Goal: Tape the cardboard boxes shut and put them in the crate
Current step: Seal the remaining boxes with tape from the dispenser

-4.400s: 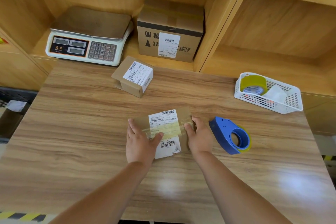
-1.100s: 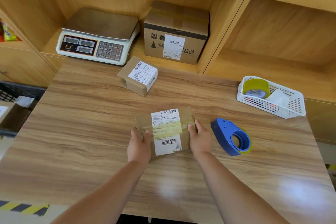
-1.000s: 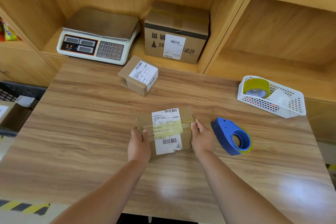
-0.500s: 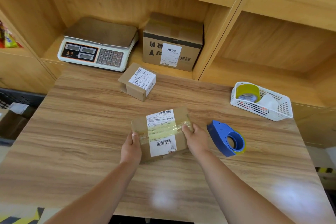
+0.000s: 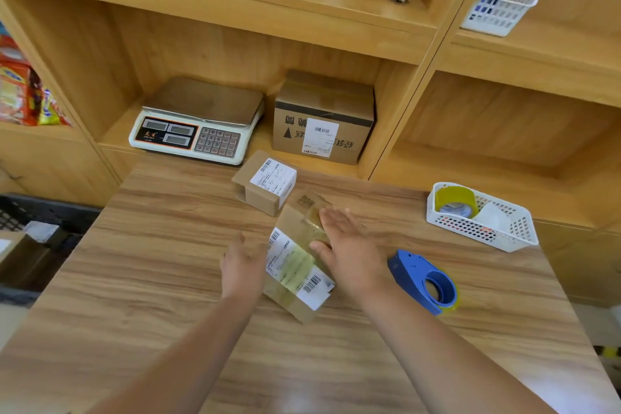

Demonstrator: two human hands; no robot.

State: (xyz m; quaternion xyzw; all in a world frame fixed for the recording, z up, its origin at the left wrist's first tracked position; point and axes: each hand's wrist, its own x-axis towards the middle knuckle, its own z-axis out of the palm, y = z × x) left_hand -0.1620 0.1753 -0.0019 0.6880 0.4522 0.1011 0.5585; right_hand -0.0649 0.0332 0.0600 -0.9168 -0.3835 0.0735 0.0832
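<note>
Brown cardboard is the worry. The labelled box (image 5: 295, 270) sits mid-tabletop, askew and seemingly tipped up on one edge, with a yellowish tape strip across its white label.

The left hand (image 5: 242, 267) lies against its nine o'clock side, fingers loosely straight, though blur hides the tips. The right hand (image 5: 349, 250) lies flat over the far end at one o'clock, fingers spread, thumb against the taped face. Neither grip curls round the box; both are spread and merely pressing.

I judge that lifting or turning it from this open-palmed hold could let the box slide out and thump onto the tabletop (image 5: 151, 279). It could also skid into the blue tape dispenser (image 5: 424, 282), near at three o'clock. The tape over the far edge looks wrinkled and may peel if it is not rubbed down.

Just beyond, at twelve o'clock and almost touching, the second small box (image 5: 265, 183) shows a flap at its left end and could be knocked back. The dark crate (image 5: 37, 213) is off the tabletop's edge at nine o'clock, well apart, so a loose carry risks a drop.

A white basket (image 5: 487, 233) of tape rolls sits at two o'clock. A scale (image 5: 196, 126) and a larger box (image 5: 322, 118) rest on the shelf at twelve.
</note>
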